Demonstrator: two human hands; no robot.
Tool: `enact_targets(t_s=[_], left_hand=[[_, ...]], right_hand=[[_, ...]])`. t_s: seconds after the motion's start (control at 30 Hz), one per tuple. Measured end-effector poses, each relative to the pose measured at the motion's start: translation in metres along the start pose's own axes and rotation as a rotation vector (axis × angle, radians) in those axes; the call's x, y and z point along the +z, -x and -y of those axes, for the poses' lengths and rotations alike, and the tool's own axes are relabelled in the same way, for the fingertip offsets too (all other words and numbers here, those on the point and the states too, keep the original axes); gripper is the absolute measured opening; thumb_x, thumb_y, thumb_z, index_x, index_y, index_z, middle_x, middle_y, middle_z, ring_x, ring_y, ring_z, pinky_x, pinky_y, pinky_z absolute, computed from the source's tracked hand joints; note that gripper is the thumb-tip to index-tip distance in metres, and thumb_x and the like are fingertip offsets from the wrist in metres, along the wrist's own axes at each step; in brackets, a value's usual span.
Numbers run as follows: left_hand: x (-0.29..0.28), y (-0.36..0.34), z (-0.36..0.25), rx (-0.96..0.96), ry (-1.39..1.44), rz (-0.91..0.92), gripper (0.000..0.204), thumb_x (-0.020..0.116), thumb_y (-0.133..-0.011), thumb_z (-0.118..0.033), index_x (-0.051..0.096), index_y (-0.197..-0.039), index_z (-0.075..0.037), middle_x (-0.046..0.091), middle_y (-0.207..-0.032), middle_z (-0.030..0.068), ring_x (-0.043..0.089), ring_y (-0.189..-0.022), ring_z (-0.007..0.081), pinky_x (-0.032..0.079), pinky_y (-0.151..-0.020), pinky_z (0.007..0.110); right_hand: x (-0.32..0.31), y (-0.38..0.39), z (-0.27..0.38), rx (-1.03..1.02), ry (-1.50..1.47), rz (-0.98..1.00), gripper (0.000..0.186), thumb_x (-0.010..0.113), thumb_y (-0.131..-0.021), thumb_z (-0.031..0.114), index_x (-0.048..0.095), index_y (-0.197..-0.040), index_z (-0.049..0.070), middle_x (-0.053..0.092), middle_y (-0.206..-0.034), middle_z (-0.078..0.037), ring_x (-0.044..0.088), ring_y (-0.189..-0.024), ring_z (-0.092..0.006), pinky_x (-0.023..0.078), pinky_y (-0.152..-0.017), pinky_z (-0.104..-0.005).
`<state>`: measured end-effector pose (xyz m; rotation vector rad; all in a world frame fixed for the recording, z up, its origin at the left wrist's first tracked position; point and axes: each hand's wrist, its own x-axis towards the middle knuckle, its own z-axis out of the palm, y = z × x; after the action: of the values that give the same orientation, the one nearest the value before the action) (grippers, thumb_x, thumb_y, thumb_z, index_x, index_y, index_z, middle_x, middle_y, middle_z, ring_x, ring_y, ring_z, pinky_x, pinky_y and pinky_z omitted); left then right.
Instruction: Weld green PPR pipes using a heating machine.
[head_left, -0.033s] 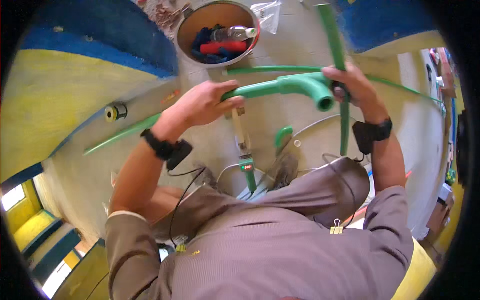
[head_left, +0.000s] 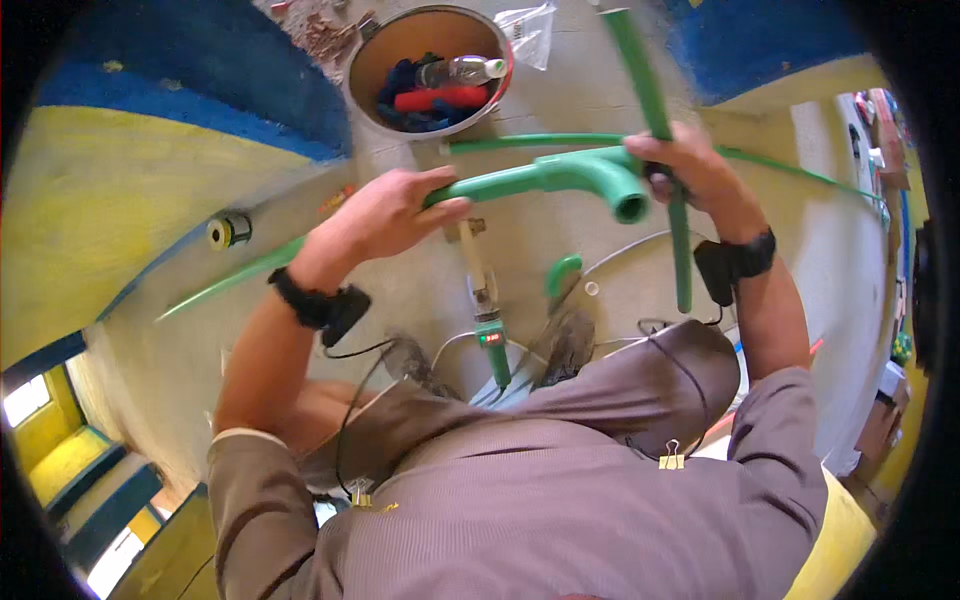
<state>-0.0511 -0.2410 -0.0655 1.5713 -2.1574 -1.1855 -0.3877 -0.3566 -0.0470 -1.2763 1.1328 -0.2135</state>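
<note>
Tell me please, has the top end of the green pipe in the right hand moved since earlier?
Yes, the top end shifted left, nearer the bucket.

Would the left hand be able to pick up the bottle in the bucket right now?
Probably not without letting go: the left hand is wrapped around a pipe. The bottle itself looks uncovered in the open-topped bucket.
</note>
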Motion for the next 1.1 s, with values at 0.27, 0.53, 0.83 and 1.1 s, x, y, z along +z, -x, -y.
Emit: enact_targets(t_s=[0.27, 0.53, 0.83, 1.1], left_hand=[[0.033, 0.016, 0.032, 0.134, -0.287, -0.095, 0.068, 0.073, -0.079, -0.039, 0.045, -0.136, -0.014, 0.065, -0.100, 0.0193, 0.063, -0.093, 0.0393, 0.051, -0.079, 0.046], [0.056, 0.032, 0.056, 0.011, -0.284, 0.026, 0.053, 0.071, -0.080, -0.026, 0.051, -0.126, -0.010, 0.065, -0.109, 0.0184, 0.062, -0.097, 0.0393, 0.051, -0.083, 0.047], [-0.005, 0.034, 0.020, -0.034, -0.267, -0.103, 0.040, 0.071, -0.083, -0.022, 0.053, -0.115, -0.005, 0.063, -0.094, 0.0203, 0.061, -0.089, 0.0405, 0.049, -0.078, 0.044], [-0.038, 0.055, -0.043, -0.080, -0.147, -0.553, 0.038, 0.077, -0.076, -0.014, 0.055, -0.105, -0.005, 0.061, -0.086, 0.0128, 0.061, -0.078, 0.0262, 0.049, -0.072, 0.036]], right_hand=[[0.114, -0.066, -0.016, 0.178, -0.063, 0.330, 0.035, 0.071, -0.084, 0.037, 0.067, -0.086, 0.003, 0.068, -0.074, -0.010, 0.046, -0.049, -0.0093, 0.038, -0.043, -0.0263], [0.131, -0.067, -0.035, 0.210, 0.093, 0.408, 0.036, 0.070, -0.084, 0.038, 0.068, -0.083, 0.002, 0.068, -0.074, -0.009, 0.047, -0.048, -0.0100, 0.040, -0.045, -0.0258], [0.108, -0.064, -0.007, 0.012, -0.560, 0.124, 0.049, 0.058, -0.091, 0.054, 0.061, -0.101, 0.005, 0.061, -0.084, -0.004, 0.053, -0.061, -0.0121, 0.048, -0.058, -0.0298], [0.143, -0.060, 0.020, -0.171, -0.338, 0.226, 0.060, 0.047, -0.091, 0.066, 0.062, -0.081, 0.009, 0.056, -0.066, -0.004, 0.056, -0.053, -0.0130, 0.044, -0.044, -0.0283]])
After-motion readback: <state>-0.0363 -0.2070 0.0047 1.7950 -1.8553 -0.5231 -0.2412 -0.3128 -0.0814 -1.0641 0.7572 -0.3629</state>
